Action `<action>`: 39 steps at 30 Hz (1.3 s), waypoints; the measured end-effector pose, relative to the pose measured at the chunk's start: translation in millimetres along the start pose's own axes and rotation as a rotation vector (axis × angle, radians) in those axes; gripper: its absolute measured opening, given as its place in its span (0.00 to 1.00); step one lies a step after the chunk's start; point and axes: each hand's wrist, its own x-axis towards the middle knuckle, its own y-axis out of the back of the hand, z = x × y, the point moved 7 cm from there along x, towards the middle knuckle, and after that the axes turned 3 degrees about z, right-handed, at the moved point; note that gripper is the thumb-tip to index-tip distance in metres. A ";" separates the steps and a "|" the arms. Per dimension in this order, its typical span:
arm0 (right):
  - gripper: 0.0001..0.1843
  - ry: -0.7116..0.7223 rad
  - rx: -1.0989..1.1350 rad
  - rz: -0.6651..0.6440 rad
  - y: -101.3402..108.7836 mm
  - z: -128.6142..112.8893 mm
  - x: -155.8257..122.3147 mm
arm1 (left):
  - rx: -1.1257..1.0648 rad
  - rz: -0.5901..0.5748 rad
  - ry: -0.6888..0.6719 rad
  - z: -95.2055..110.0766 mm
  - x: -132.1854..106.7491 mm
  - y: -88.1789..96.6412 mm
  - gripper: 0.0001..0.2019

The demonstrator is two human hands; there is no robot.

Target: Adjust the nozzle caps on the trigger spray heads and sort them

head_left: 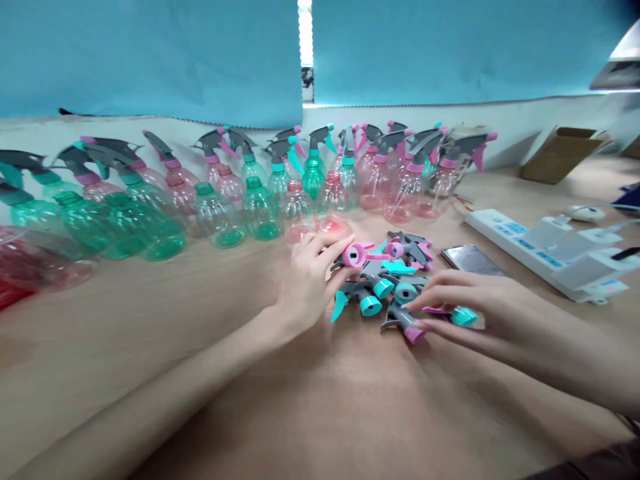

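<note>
Spray bottles [150, 227] line the back of the surface [150, 347], out of the way. Then the left hand [307, 283], fingers clamped on a pink-collared trigger head [356, 255] atop the pile of trigger heads [387, 283] (heaped within easy reach). The right hand [475, 303] rests there too, fingers apart, probably steadying it.

Red bottles [20, 273] were blurred, cut by left edge. Right hand [465, 303] hid part of spray-head pile [385, 280]; grip couldn't be told. Lamp [617, 67] was cut by right edge.
</note>
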 end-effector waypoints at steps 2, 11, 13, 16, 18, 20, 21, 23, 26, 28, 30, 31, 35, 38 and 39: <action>0.10 -0.004 0.015 -0.016 -2.8 3.1 -7.7 | 0.021 0.007 -0.023 4.1 18.9 -16.8 0.19; 0.09 0.016 -0.013 0.137 16.2 5.0 -21.9 | 0.048 -0.133 0.050 -3.0 71.3 -58.5 0.18; 0.09 -0.002 -0.018 0.108 13.0 10.2 -25.0 | 0.004 -0.312 -0.001 -1.3 64.5 -67.5 0.17; 0.10 0.005 -0.040 0.054 2.3 18.1 -26.9 | -0.045 -0.509 -0.047 1.9 49.3 -69.9 0.17; 0.11 0.050 -0.062 0.030 -5.9 19.4 -25.5 | -0.052 -0.540 -0.034 2.2 43.9 -63.3 0.17; 0.11 0.098 -0.084 0.027 -12.4 17.2 -22.3 | -0.053 -0.529 -0.010 2.2 41.1 -54.6 0.16; 0.10 0.106 -0.096 0.030 -14.7 15.8 -20.2 | -0.053 -0.515 0.002 2.1 39.7 -50.1 0.16; 0.08 0.099 -0.129 0.037 -17.5 13.2 -15.9 | -0.056 -0.477 0.022 2.5 35.1 -41.6 0.14; 0.08 0.046 -0.183 0.074 -15.8 14.6 -10.3 | -0.071 -0.425 0.028 5.8 21.8 -31.0 0.11; 0.12 -0.006 -0.194 0.132 -11.2 20.7 -7.0 | -0.091 -0.407 0.015 10.2 10.3 -25.4 0.10; 0.18 -0.065 -0.216 0.154 -9.7 29.4 -3.2 | -0.118 -0.397 -0.004 15.7 -0.8 -20.7 0.09; 0.19 -0.087 -0.237 0.143 -11.1 32.9 -0.8 | -0.130 -0.394 -0.014 18.5 -5.7 -18.6 0.09; 0.20 -0.146 -0.321 0.085 -22.1 35.6 10.5 | -0.171 -0.389 -0.028 26.2 -20.1 -11.6 0.09; 0.19 -0.188 -0.359 0.076 -28.1 30.4 19.0 | -0.203 -0.373 -0.012 28.5 -27.5 -5.7 0.08; 0.18 -0.201 -0.369 0.072 -29.2 28.7 21.4 | -0.212 -0.361 -0.003 29.0 -29.4 -2.8 0.08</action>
